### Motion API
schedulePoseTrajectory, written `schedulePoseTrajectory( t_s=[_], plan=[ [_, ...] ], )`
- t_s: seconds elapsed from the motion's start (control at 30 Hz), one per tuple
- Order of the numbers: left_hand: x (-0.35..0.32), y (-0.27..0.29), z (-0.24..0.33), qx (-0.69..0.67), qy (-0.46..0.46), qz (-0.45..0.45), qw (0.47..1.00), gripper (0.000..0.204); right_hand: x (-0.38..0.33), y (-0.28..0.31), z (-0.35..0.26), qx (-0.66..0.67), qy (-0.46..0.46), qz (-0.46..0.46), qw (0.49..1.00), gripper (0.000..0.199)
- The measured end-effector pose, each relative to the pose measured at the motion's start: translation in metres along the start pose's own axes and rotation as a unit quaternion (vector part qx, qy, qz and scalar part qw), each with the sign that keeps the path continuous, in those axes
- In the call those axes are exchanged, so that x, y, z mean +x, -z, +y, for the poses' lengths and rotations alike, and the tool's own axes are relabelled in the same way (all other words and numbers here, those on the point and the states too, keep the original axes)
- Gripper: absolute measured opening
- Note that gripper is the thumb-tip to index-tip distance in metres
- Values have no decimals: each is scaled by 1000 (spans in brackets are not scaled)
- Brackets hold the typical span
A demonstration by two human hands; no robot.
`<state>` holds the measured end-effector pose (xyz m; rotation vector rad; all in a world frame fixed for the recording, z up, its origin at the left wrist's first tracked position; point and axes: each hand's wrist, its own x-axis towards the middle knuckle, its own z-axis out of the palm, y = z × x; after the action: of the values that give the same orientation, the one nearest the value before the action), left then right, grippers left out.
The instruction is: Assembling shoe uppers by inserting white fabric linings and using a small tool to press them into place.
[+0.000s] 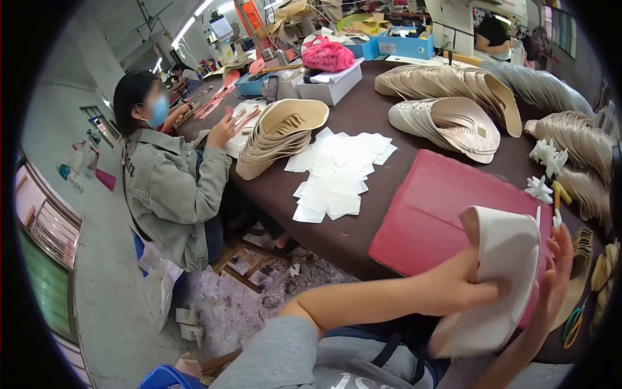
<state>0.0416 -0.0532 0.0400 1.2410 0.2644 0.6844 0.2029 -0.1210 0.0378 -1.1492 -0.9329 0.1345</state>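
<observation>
My left hand (468, 280) and my right hand (554, 280) both grip a stack of cream shoe insoles (502, 272) held upright over the near edge of a red mat (427, 207). My left hand clasps the stack's left side with its thumb pressed on the face. Around the right side curl my right fingers, next to a thin white tool (556, 219) that stands up beside them.
A dark brown table (363, 117) holds fanned piles of tan insoles (278, 133), more piles (453, 120) behind, and scattered white paper squares (337, 168). A person in a grey jacket (172, 188) sits at the left. Scissors with green handles (572, 322) lie at the right.
</observation>
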Motion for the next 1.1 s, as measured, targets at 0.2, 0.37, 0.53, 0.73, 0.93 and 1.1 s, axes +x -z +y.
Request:
schedulePoseTrajectory(
  t_s=[0.2, 0.37, 0.53, 0.73, 0.93, 1.1],
  plan=[
    [37, 38, 44, 376, 93, -225, 894, 26, -16, 77, 34, 32, -362, -315, 877, 13],
    [95, 82, 38, 587, 198, -133, 773, 25, -37, 27, 56, 57, -425, -264, 864, 29],
    [108, 47, 57, 323, 167, -306, 880, 25, -19, 32, 46, -80, -228, -204, 949, 34],
    [144, 52, 36, 805, 64, -94, 582, 35, -36, 29, 24, -101, -372, -205, 900, 14],
    [103, 37, -18, 767, -255, -107, 579, 49, -35, 72, 11, -326, -212, -119, 913, 21],
    [31, 15, -29, 603, -123, -315, 723, 41, -46, 198, 35, -456, -107, -106, 877, 37]
  ],
)
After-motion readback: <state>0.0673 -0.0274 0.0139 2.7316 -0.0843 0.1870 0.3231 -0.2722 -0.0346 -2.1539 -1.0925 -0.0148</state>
